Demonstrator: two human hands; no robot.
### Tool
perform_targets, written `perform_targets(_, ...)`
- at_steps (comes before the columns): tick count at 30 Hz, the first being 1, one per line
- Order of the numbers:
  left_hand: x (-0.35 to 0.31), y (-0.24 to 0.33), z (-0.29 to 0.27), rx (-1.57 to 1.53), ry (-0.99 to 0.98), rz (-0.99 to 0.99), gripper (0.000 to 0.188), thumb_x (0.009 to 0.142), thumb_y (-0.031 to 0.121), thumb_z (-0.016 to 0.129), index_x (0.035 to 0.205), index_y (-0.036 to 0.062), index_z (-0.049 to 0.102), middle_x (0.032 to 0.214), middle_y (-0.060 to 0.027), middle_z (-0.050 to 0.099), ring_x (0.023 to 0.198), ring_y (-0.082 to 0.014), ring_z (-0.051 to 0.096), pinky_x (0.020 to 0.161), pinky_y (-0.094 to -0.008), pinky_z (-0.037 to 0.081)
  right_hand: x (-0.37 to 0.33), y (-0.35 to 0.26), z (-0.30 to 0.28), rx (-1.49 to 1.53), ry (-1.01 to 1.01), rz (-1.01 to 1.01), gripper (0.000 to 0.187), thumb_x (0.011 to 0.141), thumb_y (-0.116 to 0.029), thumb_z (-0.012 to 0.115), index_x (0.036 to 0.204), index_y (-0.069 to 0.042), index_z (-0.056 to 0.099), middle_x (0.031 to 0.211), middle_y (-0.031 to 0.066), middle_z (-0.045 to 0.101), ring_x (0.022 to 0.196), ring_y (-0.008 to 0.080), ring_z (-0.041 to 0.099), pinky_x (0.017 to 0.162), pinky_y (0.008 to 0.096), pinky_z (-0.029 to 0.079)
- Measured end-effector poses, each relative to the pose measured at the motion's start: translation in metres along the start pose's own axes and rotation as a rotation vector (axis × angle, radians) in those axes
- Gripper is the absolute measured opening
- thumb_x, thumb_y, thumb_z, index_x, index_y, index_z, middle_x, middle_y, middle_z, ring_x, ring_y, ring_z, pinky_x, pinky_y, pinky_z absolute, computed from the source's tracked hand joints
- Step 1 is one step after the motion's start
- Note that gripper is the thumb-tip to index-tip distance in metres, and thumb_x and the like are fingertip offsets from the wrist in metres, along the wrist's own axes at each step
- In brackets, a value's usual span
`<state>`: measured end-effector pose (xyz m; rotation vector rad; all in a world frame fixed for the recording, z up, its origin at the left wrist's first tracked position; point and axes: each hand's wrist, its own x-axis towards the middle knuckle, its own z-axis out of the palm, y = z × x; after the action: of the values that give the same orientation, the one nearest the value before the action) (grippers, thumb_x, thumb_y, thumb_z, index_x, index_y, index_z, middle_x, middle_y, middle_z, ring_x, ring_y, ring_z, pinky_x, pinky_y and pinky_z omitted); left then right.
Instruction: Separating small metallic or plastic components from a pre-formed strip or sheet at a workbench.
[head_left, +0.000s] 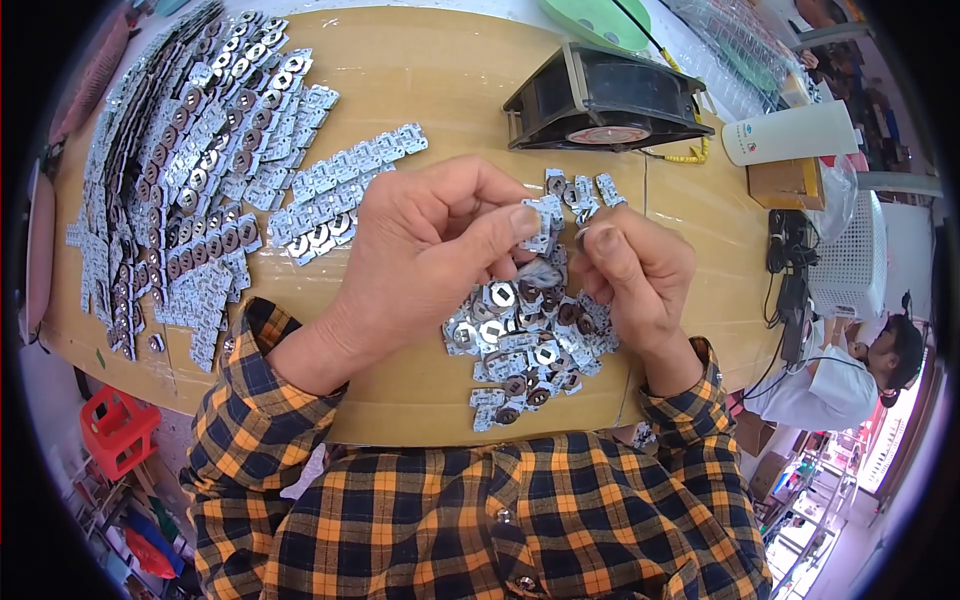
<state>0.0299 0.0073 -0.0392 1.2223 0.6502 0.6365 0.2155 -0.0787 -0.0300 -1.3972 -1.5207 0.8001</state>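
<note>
My left hand (415, 235) pinches a small pale circuit board (541, 220) between thumb and fingertips, above the table. Close to its right side, my right hand (640, 270) is closed, thumb against the curled fingers. A small dark edge shows at those fingertips, too little to name. Below both hands lies a loose pile of small circuit boards (520, 350), many bearing round metal parts with dark or shiny faces. A few more single boards (582, 190) lie just beyond my right hand.
Long joined strips of boards (200, 150) are heaped at the left, with shorter strips (350, 165) beside them. A black fan (605, 100) stands at the back. At right are a white bottle (790, 133), cardboard box (785, 185), black cables (785, 245) and a seated person (850, 375).
</note>
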Motion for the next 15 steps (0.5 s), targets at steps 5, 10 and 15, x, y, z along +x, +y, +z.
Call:
perform_targets(5,-0.0057,0.0002,0.0088,-0.01,-0.043,0.048,0.013,0.091,0.009,0.064,0.098,-0.0012,0.066,0.075,-0.003,0.067,0.062,-0.0051,0.062,0.053,-0.0172,0.048,-0.0004,-0.0009,0.0024,0.065,-0.046,0.096,0.035,0.1,-0.025,0.051,0.076,-0.001,0.059,0.059,-0.0001,0.054,0.047,0.003,0.045,0.044,0.0181,0.033)
perform_targets(10,-0.0045,0.0013,0.0072,0.035,-0.061,0.03,0.013,0.091,0.008,0.064,0.099,-0.0022,0.066,0.076,-0.0041,0.067,0.064,-0.0059,0.063,0.055,-0.0182,0.05,0.0008,-0.0018,0.0035,0.249,-0.053,0.231,0.035,0.101,-0.025,0.048,0.076,-0.001,0.056,0.057,0.0001,0.051,0.042,0.0038,0.043,0.039,0.0187,0.032)
perform_targets(15,-0.003,-0.0027,0.0094,-0.126,-0.054,0.048,0.011,0.089,0.006,0.064,0.095,-0.0033,0.065,0.073,-0.0028,0.066,0.06,-0.0043,0.061,0.053,-0.0167,0.049,0.0028,-0.0014,0.0039,0.579,-0.07,0.417,0.035,0.102,-0.023,0.046,0.074,-0.002,0.052,0.054,-0.0002,0.048,0.039,0.0039,0.039,0.035,0.02,0.031)
